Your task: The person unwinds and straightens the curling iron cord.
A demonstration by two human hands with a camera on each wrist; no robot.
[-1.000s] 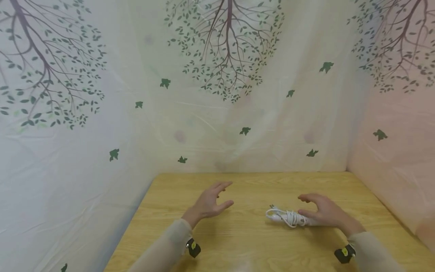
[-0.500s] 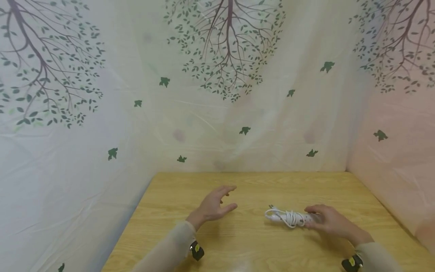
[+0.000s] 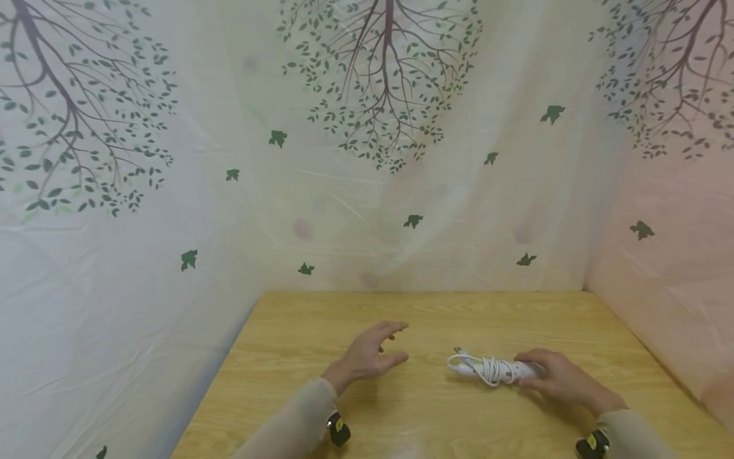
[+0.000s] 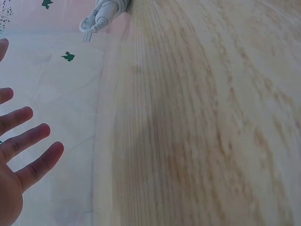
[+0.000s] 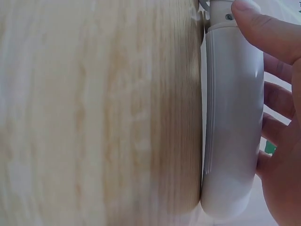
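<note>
Appliance [image 3: 519, 370], white and long, lies on the table with its cord [image 3: 491, 370] wound round the half away from the right hand. The plug [image 4: 106, 14], two-pinned, sits at that same end, beside a loose loop of cord. The right hand [image 3: 561, 377] grips the opposite end, thumb on one side and fingers [image 5: 279, 98] on the other, and hides that end from the head view. The right-wrist view shows the smooth, rounded body close along the table, with a narrow pale strip between them; whether it touches along its whole length I cannot tell. A small screw shows near the thumb's tip.

To the left of the appliance, apart from the plug, hangs the left hand [image 3: 366, 354], holding nothing, its fingers spread and its thumb apart from them. Nearer the person than the appliance are the left sleeve [image 3: 295, 417] and right sleeve [image 3: 639, 433], with a black left camera [image 3: 339, 430] and right camera [image 3: 592, 444] at the wrists.

Under and all round the appliance spreads the wood-grained table [image 3: 413, 408]. Behind it rises a pale sheet [image 3: 355, 210], printed with upside-down trees [image 3: 387, 44] and green birds [image 3: 413, 220]; pinkish sheeting [image 3: 676, 293] stands off to its right.
</note>
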